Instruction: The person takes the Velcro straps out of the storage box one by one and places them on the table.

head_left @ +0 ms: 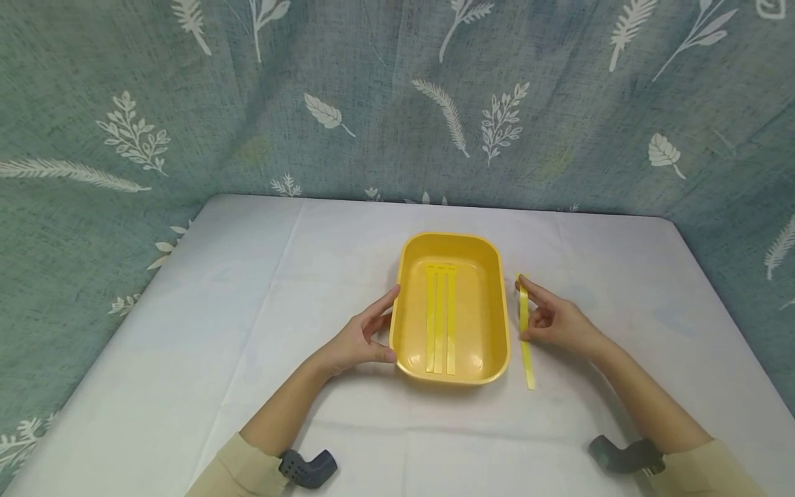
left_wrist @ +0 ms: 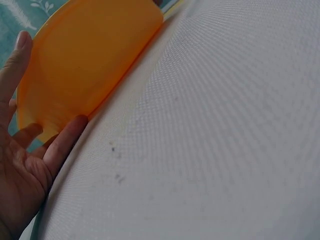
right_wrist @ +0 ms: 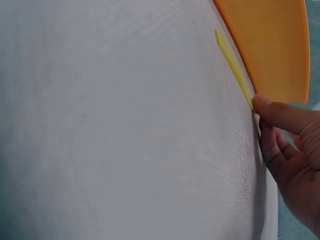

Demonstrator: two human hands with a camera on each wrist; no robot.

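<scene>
The loose yellow strip (head_left: pixel 524 307) is being pinched by curled fingers of the right hand (head_left: pixel 562 323), just beside the tray (head_left: pixel 481 310) on the table (head_left: pixel 447 442); the tray's wall is being touched by spread fingers of the left hand (head_left: pixel 355 339), probably for steadiness, with three strips (head_left: pixel 439 321) lying inside.

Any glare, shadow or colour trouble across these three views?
Head view: bright, with small glare spots inside the yellow tray and a soft shadow beside the right forearm; left wrist view: dimmer, the tray looking orange, the tablecloth greyish; right wrist view: also dim, darkening toward the left edge, yet the yellow strip stands out.
</scene>
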